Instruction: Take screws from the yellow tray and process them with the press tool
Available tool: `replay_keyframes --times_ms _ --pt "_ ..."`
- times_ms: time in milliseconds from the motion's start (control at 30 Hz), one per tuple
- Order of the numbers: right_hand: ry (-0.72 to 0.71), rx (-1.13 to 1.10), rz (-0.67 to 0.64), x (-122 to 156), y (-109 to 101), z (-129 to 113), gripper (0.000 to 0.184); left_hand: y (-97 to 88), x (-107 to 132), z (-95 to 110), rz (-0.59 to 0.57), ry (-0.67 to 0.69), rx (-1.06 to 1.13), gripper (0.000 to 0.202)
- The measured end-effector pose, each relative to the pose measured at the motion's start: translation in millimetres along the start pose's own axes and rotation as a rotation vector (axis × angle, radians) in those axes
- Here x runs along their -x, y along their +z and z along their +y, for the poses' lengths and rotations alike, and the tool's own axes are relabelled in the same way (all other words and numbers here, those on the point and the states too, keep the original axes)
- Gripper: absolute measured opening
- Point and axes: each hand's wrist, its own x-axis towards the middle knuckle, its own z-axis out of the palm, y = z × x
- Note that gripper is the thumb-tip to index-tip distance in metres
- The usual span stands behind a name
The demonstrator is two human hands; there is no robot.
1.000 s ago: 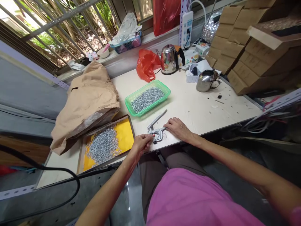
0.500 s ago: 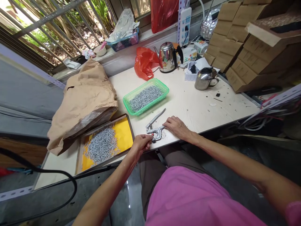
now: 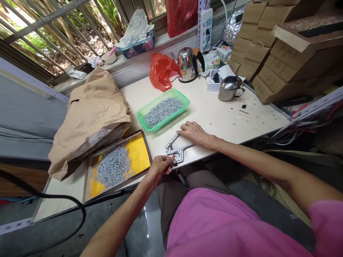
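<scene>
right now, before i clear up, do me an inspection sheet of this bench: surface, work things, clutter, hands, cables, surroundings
surface: pale tabletop, scraps scattered mainly toward the right
work things: spring-loaded pliers, handles apart, with a small red part at the jaw end; silvery metal pieces in a yellow-lined tray, more in a green basket
clutter: brown paper sack, red plastic bag, electric kettle, small steel pot
left hand: fingers bunched at the jaw end; contents hidden
right hand: palm down over the handles
cables: black cable lower left; plug in a white power strip
surroundings: barred window, stacked cardboard boxes
</scene>
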Motion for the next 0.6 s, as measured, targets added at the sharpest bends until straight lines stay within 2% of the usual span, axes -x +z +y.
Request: replay_keyframes --times_ms 100,233,433,600 --pt "-0.097 0.052 -0.013 -9.7 7.7 8.4 0.018 1.1 1.3 -0.1 -0.031 -0.019 -0.032 0.032" --pt "-0.170 0.100 -0.042 -16.6 7.7 16.5 0.016 4.2 2.4 -0.8 -0.046 -0.037 -0.062 0.033" --pt "-0.204 0.104 -0.046 -26.6 7.0 26.6 0.020 7.2 1.7 2.1 -0.047 -0.087 -0.089 0.037" --pt "-0.205 0.084 -0.066 -27.0 8.5 25.5 0.022 7.1 1.9 1.4 -0.047 -0.093 -0.063 0.035"
